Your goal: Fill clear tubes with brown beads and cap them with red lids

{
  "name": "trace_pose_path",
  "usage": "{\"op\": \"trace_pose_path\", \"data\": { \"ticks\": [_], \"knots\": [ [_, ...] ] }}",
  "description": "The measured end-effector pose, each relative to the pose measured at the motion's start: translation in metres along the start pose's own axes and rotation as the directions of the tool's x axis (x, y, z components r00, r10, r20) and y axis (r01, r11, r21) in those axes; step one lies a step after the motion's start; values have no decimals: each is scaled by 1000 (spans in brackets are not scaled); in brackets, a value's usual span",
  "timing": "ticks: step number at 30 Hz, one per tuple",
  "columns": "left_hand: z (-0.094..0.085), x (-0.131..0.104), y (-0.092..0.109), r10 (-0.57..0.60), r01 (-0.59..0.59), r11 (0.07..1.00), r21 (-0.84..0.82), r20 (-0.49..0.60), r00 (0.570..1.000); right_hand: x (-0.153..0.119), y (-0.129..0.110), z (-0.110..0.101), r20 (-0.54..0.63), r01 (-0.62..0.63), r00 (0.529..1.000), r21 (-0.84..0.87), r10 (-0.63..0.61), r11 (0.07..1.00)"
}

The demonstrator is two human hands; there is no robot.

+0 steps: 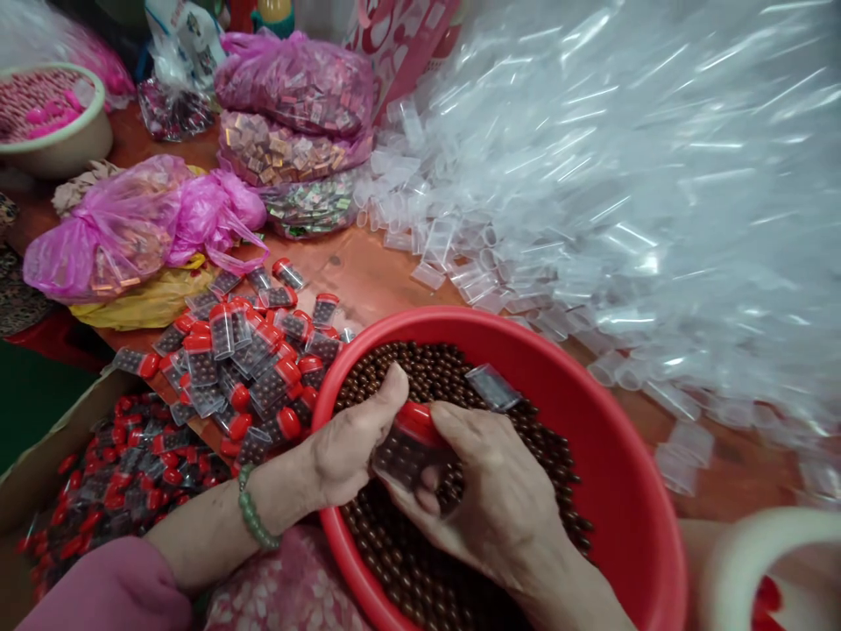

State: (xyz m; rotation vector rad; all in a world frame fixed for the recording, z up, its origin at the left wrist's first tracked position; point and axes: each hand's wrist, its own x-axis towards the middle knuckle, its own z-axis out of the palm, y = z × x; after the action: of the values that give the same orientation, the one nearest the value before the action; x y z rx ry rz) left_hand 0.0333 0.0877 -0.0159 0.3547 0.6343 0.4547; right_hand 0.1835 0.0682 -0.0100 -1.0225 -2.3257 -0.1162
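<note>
Over a red basin [624, 412] of shiny brown balls [387, 561], both my hands meet at a small clear container [407, 456] with a red cap and dark balls inside. My left hand [348, 447] is closed about its left side, thumb raised; a green bead bracelet [253, 513] circles that wrist. My right hand [499, 482] grips the container from the right, with its thumb at the cap and fingers curled beneath. A clear tube [492, 387] lies on the balls behind my right hand. Part of the left fingers is hidden behind the container.
Filled red-capped containers [250, 350] are heaped left of the basin, more in a cardboard box [39, 438] below. Clear empty tubes [624, 219] form a big pile at right. Pink bags [295, 83] stand behind. A white tub [729, 561] is at front right.
</note>
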Motion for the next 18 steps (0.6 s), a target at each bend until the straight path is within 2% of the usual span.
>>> {"op": "trace_pose_path", "data": {
  "ticks": [4, 7, 9, 12, 14, 16, 18],
  "knots": [
    [6, 5, -2, 34, -40, 999, -33, -173, 984, -4, -2, 3, 68, -21, 997, -49, 24, 999],
    [11, 6, -4, 99, -107, 994, -15, -257, 961, -4, -3, 5, 56, 3, 998, -44, -1, 999],
    [12, 5, -5, 160, -147, 987, 66, -314, 936, -2, -3, 6, 23, 27, 999, -32, -26, 999],
    [11, 3, -7, 316, -205, 933, 295, -403, 859, -2, -3, 7, -8, 51, 999, -28, -51, 998],
    [10, 0, -8, 405, -204, 871, 446, -418, 813, -2, -3, 9, -20, 61, 998, -28, -61, 998],
    [8, -2, -8, 431, -173, 831, 529, -415, 801, -3, -3, 11, -33, 75, 997, -30, -76, 997],
    [7, -4, -7, 425, -149, 813, 563, -398, 813, -2, -6, 12, -37, 82, 996, -32, -83, 996]
  ]
}}
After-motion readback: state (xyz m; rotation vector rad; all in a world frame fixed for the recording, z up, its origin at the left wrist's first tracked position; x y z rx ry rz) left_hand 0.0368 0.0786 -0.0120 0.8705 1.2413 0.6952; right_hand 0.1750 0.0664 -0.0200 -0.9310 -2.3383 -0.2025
